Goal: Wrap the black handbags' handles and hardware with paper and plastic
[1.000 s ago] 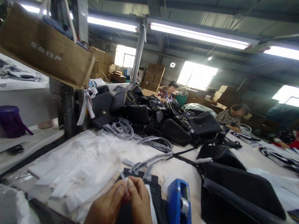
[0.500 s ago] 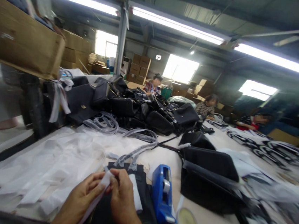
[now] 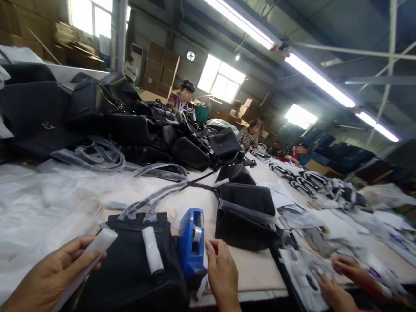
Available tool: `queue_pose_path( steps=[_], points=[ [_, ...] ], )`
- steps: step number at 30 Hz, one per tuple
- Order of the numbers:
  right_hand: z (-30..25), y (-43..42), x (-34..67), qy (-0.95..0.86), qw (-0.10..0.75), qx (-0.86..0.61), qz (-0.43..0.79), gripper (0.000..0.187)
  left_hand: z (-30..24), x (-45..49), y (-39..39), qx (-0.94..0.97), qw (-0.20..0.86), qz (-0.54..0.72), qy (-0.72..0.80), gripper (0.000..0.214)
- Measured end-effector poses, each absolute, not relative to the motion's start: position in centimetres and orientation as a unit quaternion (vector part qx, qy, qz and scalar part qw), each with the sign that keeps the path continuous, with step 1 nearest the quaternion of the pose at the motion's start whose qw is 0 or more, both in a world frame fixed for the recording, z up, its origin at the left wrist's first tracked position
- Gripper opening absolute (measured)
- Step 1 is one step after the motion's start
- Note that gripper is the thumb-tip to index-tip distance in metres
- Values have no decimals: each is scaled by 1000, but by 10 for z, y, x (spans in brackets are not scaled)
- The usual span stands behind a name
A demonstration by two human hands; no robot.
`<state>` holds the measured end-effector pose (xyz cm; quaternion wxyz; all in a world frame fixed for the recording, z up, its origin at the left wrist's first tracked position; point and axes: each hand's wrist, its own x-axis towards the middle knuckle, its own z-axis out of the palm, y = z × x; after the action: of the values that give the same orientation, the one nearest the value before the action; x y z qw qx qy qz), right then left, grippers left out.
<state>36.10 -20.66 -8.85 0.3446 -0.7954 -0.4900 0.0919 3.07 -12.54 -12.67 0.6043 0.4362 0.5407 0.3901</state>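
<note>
My left hand (image 3: 60, 272) is closed around a strap wrapped in white foam sheet (image 3: 90, 257), held slanting over a black handbag (image 3: 126, 275). Another strip wrapped in white (image 3: 152, 251) lies across the bag's front, and the bag's handles (image 3: 156, 190) are covered in clear film. My right hand (image 3: 223, 273) is at the right side of a blue tape dispenser (image 3: 188, 252), thumb and finger pinched close to its edge. Whatever is between those fingertips is too small to make out.
White foam sheets (image 3: 21, 221) spread over the table at left. Black bags (image 3: 124, 113) are heaped behind, and another black bag (image 3: 246, 213) stands right of the dispenser. A co-worker's hands (image 3: 342, 291) handle white pieces at right. Other people sit farther back.
My hands were together on the wrapped strap; now the left holds it alone and the right has moved to the dispenser. The view has turned right, bringing a co-worker's hands in.
</note>
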Motion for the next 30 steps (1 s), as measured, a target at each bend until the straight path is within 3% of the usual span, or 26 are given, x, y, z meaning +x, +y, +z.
queue_pose_path(
  steps=[2,7,20,30],
  points=[
    [-110,-212,380,-485,327,-799,141,30,-128,32,-125,443,625,377,521,66],
    [-141,-212,382,-429,415,-757,264,40,-126,30,-126,415,646,378,517,74],
    [-115,-237,358,-374,535,-700,289,38,-114,30,-133,367,667,385,522,74],
    [-139,-258,355,-239,545,-661,458,51,-116,30,-132,363,673,368,529,71]
  ],
)
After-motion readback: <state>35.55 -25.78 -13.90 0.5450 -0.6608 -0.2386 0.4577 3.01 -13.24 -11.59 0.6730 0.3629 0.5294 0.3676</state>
